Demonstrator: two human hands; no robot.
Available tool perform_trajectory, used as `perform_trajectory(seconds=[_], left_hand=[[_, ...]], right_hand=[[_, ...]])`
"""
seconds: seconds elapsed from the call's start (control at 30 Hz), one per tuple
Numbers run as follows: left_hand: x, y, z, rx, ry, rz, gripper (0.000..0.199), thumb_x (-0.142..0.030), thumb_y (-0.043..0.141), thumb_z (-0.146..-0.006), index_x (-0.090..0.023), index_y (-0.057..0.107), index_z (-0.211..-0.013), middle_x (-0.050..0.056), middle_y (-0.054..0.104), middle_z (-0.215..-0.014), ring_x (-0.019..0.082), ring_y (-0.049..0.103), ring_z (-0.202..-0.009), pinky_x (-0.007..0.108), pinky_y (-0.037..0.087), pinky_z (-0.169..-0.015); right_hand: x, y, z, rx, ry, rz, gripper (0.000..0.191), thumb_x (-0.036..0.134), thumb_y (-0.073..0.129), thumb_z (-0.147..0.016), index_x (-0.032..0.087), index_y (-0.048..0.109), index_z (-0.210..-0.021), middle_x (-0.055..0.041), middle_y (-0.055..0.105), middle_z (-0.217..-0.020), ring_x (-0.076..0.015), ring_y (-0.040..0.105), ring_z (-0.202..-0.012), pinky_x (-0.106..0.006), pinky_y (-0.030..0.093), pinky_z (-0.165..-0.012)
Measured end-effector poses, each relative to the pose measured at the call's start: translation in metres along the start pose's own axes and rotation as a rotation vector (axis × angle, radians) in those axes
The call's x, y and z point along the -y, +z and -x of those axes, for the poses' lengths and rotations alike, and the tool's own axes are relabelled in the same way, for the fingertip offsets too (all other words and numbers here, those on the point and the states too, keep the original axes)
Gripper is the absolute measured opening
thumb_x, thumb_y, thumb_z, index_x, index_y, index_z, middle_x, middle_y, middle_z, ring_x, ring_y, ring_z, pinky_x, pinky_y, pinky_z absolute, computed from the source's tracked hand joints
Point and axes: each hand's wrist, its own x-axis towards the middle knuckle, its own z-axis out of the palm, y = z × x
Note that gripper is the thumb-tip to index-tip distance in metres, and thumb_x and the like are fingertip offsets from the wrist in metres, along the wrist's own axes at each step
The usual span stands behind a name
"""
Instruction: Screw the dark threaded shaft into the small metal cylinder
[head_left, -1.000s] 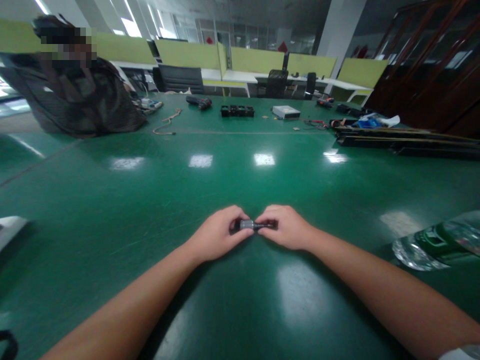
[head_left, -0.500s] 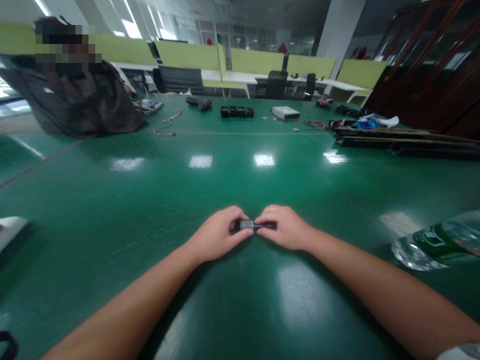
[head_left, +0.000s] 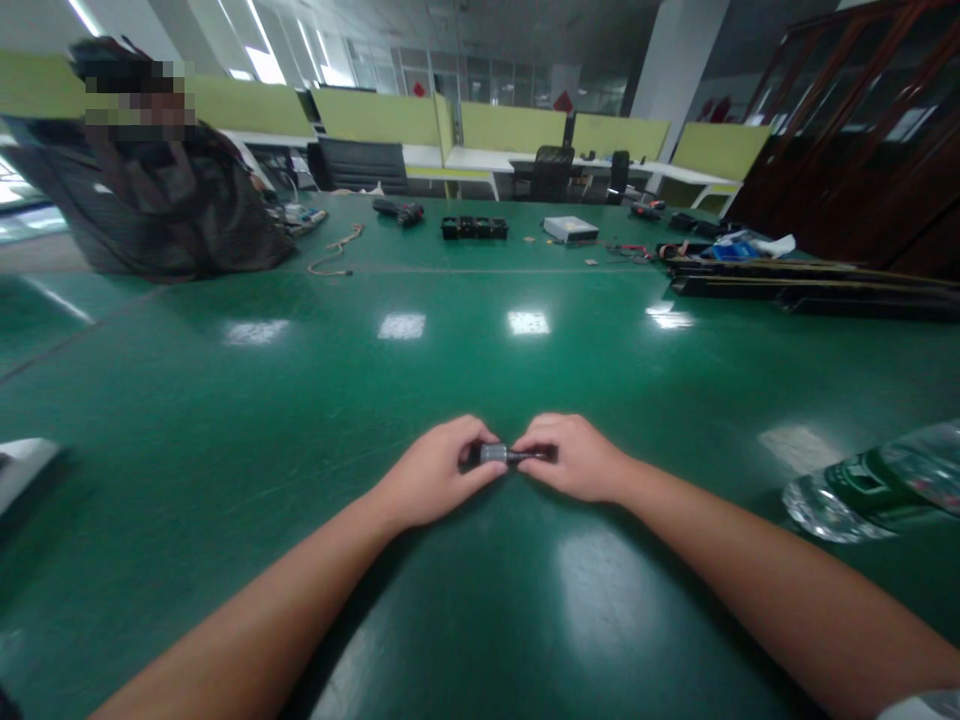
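Note:
My left hand (head_left: 439, 470) is closed, with thumb and fingertips pinching a small grey and dark cylindrical object (head_left: 493, 454) just above the green table (head_left: 480, 370). From the right, my right hand (head_left: 574, 458) pinches the thin dark end of what looks like the same object. The fingertips of both hands are almost touching. Parts of the object are hidden inside each hand, and it is too small to name.
A clear bottle (head_left: 874, 490) with a green label lies at the right. Farther back are a dark bag (head_left: 202, 210), a drill-like tool (head_left: 401, 212), a black part (head_left: 474, 228), a silver box (head_left: 570, 230) and black strips (head_left: 810, 280). A white object (head_left: 26, 468) sits at the left edge.
The view has shifted very slightly. Both hands keep their grip in nearly the same place, and a little more of the object's thin dark part shows between the fingertips.

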Motion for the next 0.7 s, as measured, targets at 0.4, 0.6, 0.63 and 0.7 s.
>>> perform_trajectory(seconds=[0.4,0.6,0.63,0.7], left_hand=[[0.000,-0.001,0.000,0.012,-0.013,0.014,0.025,-0.043,0.062,-0.090,-0.020,0.066,-0.098,0.001,0.063,-0.085,0.017,0.057,-0.074,0.028,0.041,-0.066],[0.001,0.000,0.001,0.007,-0.008,0.012,0.024,-0.042,0.063,-0.090,-0.020,0.066,-0.099,0.001,0.063,-0.085,0.017,0.057,-0.074,0.028,0.041,-0.065],[0.001,0.000,0.001,0.007,-0.007,0.012,0.024,-0.042,0.063,-0.090,-0.020,0.066,-0.099,0.001,0.063,-0.085,0.017,0.057,-0.074,0.028,0.041,-0.065],[0.001,0.000,0.001,0.006,-0.007,0.012,0.024,-0.042,0.063,-0.090,-0.020,0.066,-0.099,0.000,0.063,-0.084,0.017,0.057,-0.073,0.028,0.040,-0.065]], right_hand=[[0.002,-0.005,0.001,-0.001,0.000,0.004,0.014,0.015,0.070,-0.081,0.016,0.077,-0.093,-0.0053,0.072,-0.085,-0.0164,0.064,-0.079,-0.027,0.047,-0.074],[0.000,-0.009,0.002,0.007,0.040,-0.009,0.013,0.014,0.071,-0.077,0.017,0.077,-0.089,-0.0039,0.071,-0.082,-0.0150,0.063,-0.074,-0.026,0.047,-0.070],[0.000,-0.010,0.002,0.008,0.050,-0.012,0.013,0.014,0.072,-0.076,0.017,0.077,-0.088,-0.0037,0.071,-0.081,-0.0148,0.062,-0.073,-0.026,0.046,-0.068],[-0.001,-0.011,0.002,0.013,0.069,-0.021,0.013,0.013,0.072,-0.075,0.017,0.077,-0.086,-0.0031,0.070,-0.079,-0.0141,0.062,-0.071,-0.025,0.046,-0.066]])
